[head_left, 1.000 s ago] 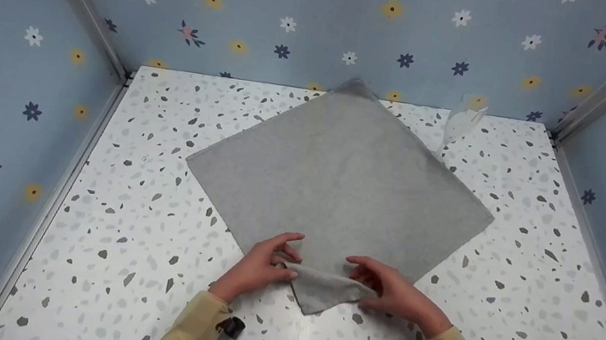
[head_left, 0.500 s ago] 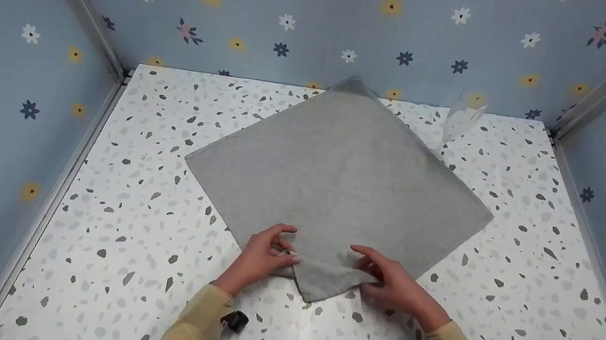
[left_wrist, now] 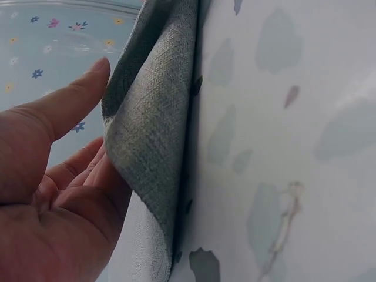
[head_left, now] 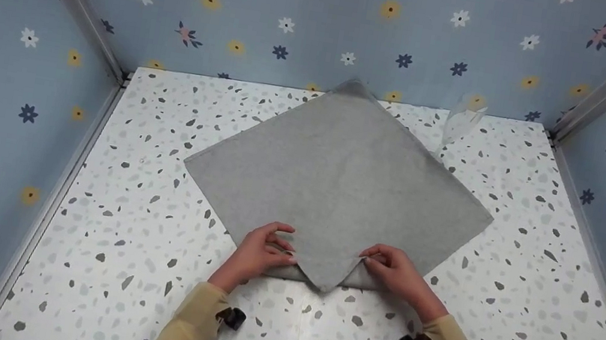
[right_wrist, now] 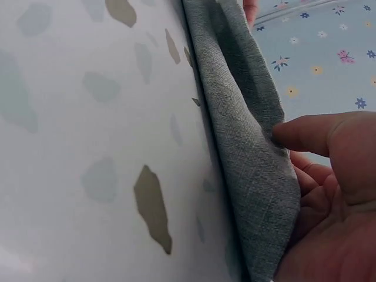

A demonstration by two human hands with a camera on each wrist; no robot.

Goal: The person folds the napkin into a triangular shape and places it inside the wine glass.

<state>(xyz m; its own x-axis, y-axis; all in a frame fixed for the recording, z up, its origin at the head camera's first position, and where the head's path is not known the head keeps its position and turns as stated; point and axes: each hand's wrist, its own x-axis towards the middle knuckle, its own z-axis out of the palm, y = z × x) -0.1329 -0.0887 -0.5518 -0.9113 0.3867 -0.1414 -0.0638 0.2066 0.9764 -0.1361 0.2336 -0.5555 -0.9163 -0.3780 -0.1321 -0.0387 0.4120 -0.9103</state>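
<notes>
On the table (head_left: pixel 496 334), the cloth (head_left: pixel 332 175) is lying like a diamond, near end bent over. R hand (head_left: pixel 397 271) is pinching its edge; L hand (head_left: pixel 258 253) is touching the other side, can't tell if it's pinching. If one's pulling more, the cloth could be going crooked; w/ a loose pinch, the tip (head_left: pixel 324 283) may be flopping.
</notes>
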